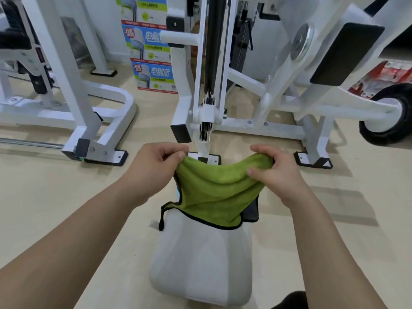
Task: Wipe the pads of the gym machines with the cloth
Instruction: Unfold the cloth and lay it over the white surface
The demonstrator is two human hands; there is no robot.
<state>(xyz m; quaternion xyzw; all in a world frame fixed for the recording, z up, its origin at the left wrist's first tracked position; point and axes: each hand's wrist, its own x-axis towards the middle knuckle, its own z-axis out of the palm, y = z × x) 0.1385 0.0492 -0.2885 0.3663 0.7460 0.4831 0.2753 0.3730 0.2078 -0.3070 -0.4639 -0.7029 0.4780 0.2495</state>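
A green cloth (214, 192) with a black hem hangs spread between both hands at the centre of the head view. My left hand (156, 166) pinches its upper left corner. My right hand (272, 172) grips the bunched upper right edge. The cloth's lower edge drapes over the far end of a light grey seat pad (200, 259) directly below me. A black rectangular pad (345, 52) sits on a white machine arm at the upper right. A black roller pad (392, 117) is at the right edge.
White machine frames (205, 90) stand ahead and at the left (93, 121) on a beige floor (55, 197). Stacked blue and green cartons (151, 52) stand behind the centre frame. A chrome bar (29, 142) lies low at the left.
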